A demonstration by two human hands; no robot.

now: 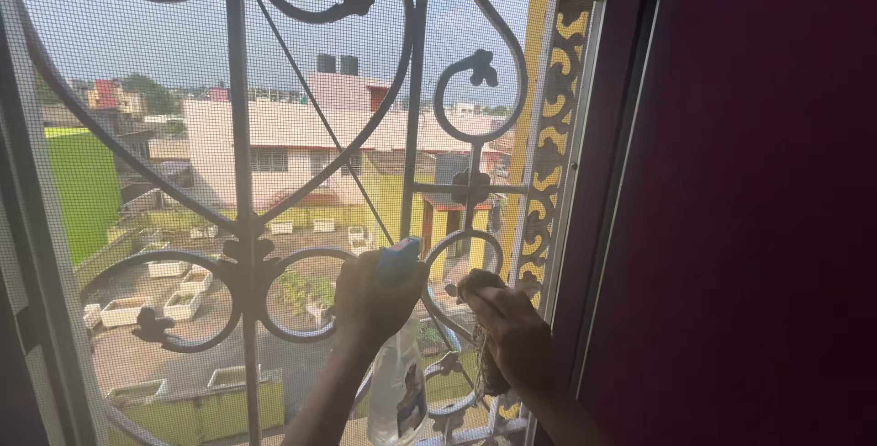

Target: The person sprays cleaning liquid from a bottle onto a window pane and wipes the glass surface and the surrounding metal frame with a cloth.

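At the lower middle of the window, the left hand (370, 295) has its fingers curled shut around the neck of a clear spray bottle (399, 382). The bottle's blue trigger head (399, 259) sticks up just above the knuckles, and its clear body hangs below the hand, upright with a slight tilt. Just beside it, to the right, the right hand (512, 327) has its fingers closed on a brownish cloth (486, 364). Part of the cloth bunches above the fingertips and the rest dangles under the palm. This hand presses the cloth against the mesh screen (137, 135), near the window frame (594, 181). Behind the mesh, a wrought-iron grille (239, 135) of scrolls crosses the view. A dark red wall (758, 227) fills the right side.
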